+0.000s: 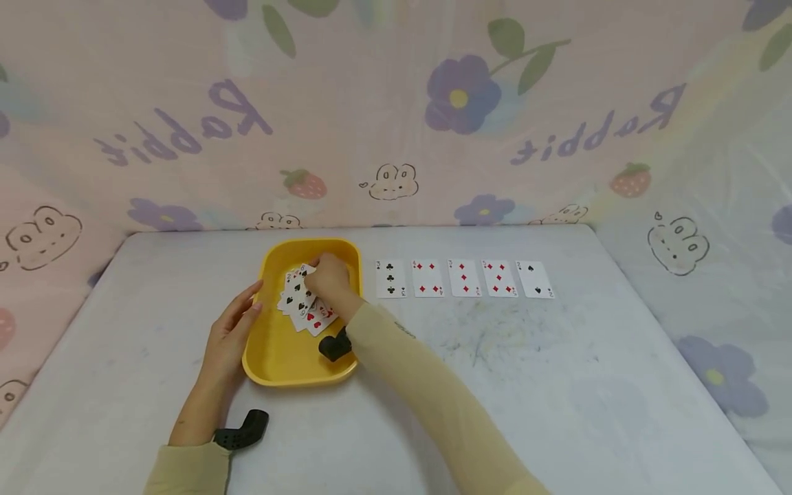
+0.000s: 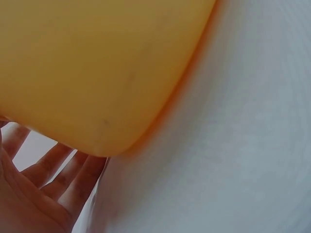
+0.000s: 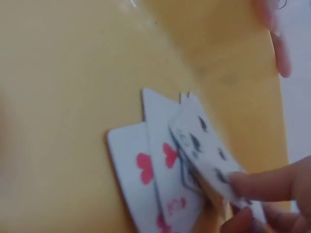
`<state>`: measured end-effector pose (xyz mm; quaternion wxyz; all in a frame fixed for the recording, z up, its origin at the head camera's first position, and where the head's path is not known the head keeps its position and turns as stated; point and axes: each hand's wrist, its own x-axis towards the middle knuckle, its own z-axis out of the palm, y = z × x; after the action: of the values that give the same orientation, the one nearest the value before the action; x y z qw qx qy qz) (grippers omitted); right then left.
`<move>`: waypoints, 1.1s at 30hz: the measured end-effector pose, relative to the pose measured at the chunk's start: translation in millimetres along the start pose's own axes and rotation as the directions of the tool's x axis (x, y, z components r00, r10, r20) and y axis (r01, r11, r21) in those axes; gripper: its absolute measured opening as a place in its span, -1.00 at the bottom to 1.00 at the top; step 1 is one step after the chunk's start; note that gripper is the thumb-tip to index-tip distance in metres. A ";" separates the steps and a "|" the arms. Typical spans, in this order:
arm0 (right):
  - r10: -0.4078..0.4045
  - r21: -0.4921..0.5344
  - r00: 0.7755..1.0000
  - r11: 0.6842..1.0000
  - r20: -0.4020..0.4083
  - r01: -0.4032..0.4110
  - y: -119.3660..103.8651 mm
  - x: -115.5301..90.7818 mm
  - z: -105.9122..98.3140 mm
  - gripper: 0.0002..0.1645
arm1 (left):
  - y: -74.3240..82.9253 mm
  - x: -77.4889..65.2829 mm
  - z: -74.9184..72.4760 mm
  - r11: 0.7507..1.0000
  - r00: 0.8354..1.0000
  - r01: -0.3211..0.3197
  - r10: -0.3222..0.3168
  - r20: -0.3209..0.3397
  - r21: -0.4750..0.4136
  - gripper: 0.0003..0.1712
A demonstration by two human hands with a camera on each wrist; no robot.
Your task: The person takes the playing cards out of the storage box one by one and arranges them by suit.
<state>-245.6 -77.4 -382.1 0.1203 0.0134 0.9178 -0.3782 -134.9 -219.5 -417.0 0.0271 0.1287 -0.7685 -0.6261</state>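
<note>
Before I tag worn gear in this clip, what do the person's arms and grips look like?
The left sleeve and right sleeve are beige. The left wrist device and right wrist device are black, the left bent, with small holes. The left grip and right grip are gloveless.

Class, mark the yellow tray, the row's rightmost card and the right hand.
Yellow tray (image 1: 281,359): head view, bare floor, near end.
Rightmost card (image 1: 535,280): head view, middle of its face.
Right hand (image 1: 330,277): head view, back of the hand.
</note>
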 end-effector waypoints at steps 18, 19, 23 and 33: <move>-0.096 0.458 0.995 0.885 -0.005 0.087 13.1 -13.4 -38.9 -0.58 | -4.9 -5.0 -4.5 0.998 0.999 0.036 -0.037 0.009 0.052 -0.44; -0.090 0.464 0.996 0.882 -0.012 0.086 15.0 -12.6 -43.4 -0.59 | -4.3 -4.5 -4.3 0.998 0.999 0.030 -0.030 0.012 0.052 -0.44; -0.083 0.479 0.995 0.873 -0.046 0.095 25.0 -11.1 -64.1 -0.57 | -2.1 -1.0 -2.9 0.998 1.000 0.016 -0.017 0.019 0.058 -0.43; -0.090 0.462 0.993 0.879 -0.074 0.114 63.6 -14.5 -96.9 -0.59 | 1.7 1.9 -1.7 0.998 1.000 0.018 -0.017 -0.007 0.061 -0.45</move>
<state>-244.6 36.4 -356.3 0.0702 0.0031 0.8024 -0.5926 -136.7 -221.3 -415.2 0.0199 0.1381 -0.7861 -0.6021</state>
